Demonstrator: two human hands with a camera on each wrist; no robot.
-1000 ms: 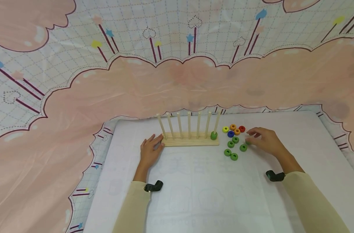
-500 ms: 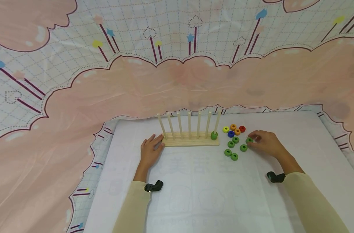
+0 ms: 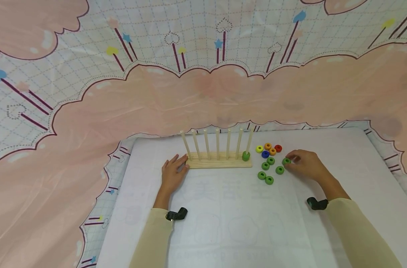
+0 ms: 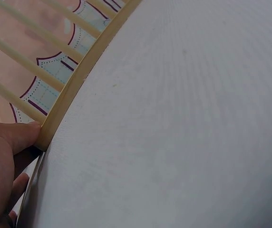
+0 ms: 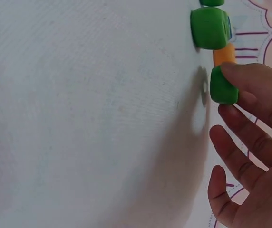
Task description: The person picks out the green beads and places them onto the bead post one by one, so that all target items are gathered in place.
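A pale wooden peg stand (image 3: 220, 163) with several upright pegs stands near the far side of the table. At its left end my left hand (image 3: 172, 175) holds the base; in the left wrist view the thumb (image 4: 26, 133) lies at the base's corner. Green bead colour shows at the foot of the rightmost peg (image 3: 245, 156). To the right, my right hand (image 3: 305, 163) pinches a green bead (image 5: 224, 86) between thumb and index finger, the other fingers spread. Several loose green beads (image 3: 269, 180) lie between that hand and the stand.
Beyond the green beads sit a yellow bead (image 3: 259, 149), a blue bead (image 3: 265, 154), two orange ones (image 3: 268, 146) and a red bead (image 3: 278, 148). A white cover (image 3: 230, 223) spreads over the table. Patterned cloth (image 3: 203, 93) hangs behind the far edge.
My right thumb and fingers have closed on the green bead, which was mostly hidden a second ago and now shows at the fingertips. The left hand and peg stand keep their place.
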